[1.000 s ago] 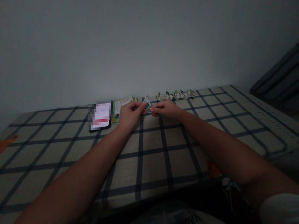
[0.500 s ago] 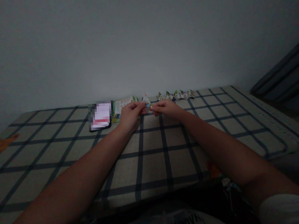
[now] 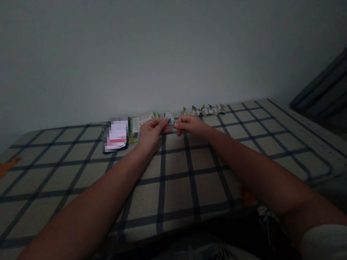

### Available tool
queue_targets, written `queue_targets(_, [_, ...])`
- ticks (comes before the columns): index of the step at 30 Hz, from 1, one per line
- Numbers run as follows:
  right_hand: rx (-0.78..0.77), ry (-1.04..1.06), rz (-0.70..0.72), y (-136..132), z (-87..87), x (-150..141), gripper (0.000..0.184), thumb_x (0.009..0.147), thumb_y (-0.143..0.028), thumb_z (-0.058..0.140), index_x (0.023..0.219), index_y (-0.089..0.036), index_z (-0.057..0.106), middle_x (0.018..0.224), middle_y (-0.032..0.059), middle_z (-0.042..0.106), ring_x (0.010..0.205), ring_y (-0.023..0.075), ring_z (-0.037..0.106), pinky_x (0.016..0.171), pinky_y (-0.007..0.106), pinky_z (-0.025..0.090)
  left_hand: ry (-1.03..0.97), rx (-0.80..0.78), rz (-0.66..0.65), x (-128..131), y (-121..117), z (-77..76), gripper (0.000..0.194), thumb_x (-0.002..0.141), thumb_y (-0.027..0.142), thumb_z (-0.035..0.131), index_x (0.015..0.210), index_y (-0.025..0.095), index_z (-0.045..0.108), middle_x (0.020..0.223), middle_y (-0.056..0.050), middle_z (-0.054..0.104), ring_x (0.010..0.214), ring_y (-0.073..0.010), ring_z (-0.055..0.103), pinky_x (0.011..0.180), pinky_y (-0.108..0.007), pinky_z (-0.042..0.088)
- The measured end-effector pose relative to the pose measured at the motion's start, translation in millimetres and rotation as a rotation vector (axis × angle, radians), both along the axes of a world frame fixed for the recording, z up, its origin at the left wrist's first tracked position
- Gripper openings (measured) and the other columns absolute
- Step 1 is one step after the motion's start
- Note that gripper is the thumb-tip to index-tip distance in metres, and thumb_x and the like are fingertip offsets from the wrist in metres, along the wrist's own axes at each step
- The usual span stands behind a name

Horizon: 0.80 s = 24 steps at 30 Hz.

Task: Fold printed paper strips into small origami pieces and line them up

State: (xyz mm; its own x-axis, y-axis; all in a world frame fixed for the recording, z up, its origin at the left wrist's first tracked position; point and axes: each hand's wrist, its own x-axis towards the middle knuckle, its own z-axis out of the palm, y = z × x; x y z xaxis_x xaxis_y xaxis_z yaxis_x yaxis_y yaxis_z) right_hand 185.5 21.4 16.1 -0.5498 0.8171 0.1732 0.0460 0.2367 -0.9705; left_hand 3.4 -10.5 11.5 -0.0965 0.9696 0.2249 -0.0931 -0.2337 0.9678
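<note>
Between my two hands is a small folded piece of printed paper (image 3: 169,117), with a pointed top and white, blue and yellow print. My left hand (image 3: 153,130) pinches its left side between thumb and fingers. On the other side, my right hand (image 3: 189,125) has thumb and forefinger closed on its lower right corner. Behind my right hand stands a row of several folded paper pieces (image 3: 210,110) with pointed tips. Green printed sheets (image 3: 135,133) lie just behind and left of my left hand, partly covered by it.
A dark-edged phone (image 3: 116,135), its screen blurred out, lies left of the sheets. Everything rests on a checked cloth (image 3: 179,198) over the table. A pale wall (image 3: 170,49) rises behind, and dark folded fabric (image 3: 329,88) hangs at right.
Hardly anything differs. The folded paper has tilted slightly between my fingers, and both hands stay in nearly the same place.
</note>
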Motion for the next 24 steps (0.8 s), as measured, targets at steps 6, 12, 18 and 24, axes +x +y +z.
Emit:
queue_targets(6, [0.004, -0.032, -0.014, -3.4, 2.5, 0.0, 0.021, 0.088, -0.033, 0.061, 0.074, -0.017, 0.057, 0.063, -0.0022, 0.059, 0.060, 0.0101, 0.057, 0.060, 0.024, 0.049, 0.052, 0.020, -0.016, -2.7, -2.6, 2.0, 0.035, 0.066, 0.046, 0.086, 0.079, 0.016, 0.075, 0.074, -0.004, 0.073, 0.063, -0.0115, 0.063, 0.065, -0.025, 0.053])
queue_targets(12, [0.242, -0.177, -0.087, -8.5, 8.3, 1.8, 0.024, 0.088, -0.034, 0.058, 0.070, -0.018, 0.053, 0.059, -0.0019, 0.057, 0.057, 0.0103, 0.051, 0.058, 0.024, 0.040, 0.101, 0.023, -0.005, -0.8, -4.3, 2.6, 0.033, 0.069, 0.046, 0.084, 0.081, 0.017, 0.076, 0.075, -0.004, 0.073, 0.065, -0.0134, 0.065, 0.067, -0.027, 0.054])
queue_targets(18, [0.344, -0.307, -0.088, -10.4, 8.8, 2.6, 0.032, 0.092, -0.041, 0.049, 0.070, -0.018, 0.053, 0.060, -0.0021, 0.054, 0.058, 0.0109, 0.047, 0.058, 0.025, 0.034, 0.095, 0.015, 0.029, -1.5, -6.1, 4.4, 0.034, 0.067, 0.047, 0.084, 0.083, 0.017, 0.078, 0.075, -0.004, 0.074, 0.066, -0.0145, 0.066, 0.071, -0.029, 0.056])
queue_targets(24, [0.476, -0.308, -0.099, -12.3, 11.1, 2.2, 0.035, 0.091, -0.041, 0.047, 0.064, -0.019, 0.049, 0.059, -0.0030, 0.046, 0.058, 0.0107, 0.041, 0.058, 0.027, 0.029, 0.015, -0.028, -0.009, -4.3, -1.6, 3.2, 0.037, 0.065, 0.047, 0.086, 0.078, 0.015, 0.076, 0.073, -0.005, 0.073, 0.063, -0.0121, 0.065, 0.068, -0.026, 0.056])
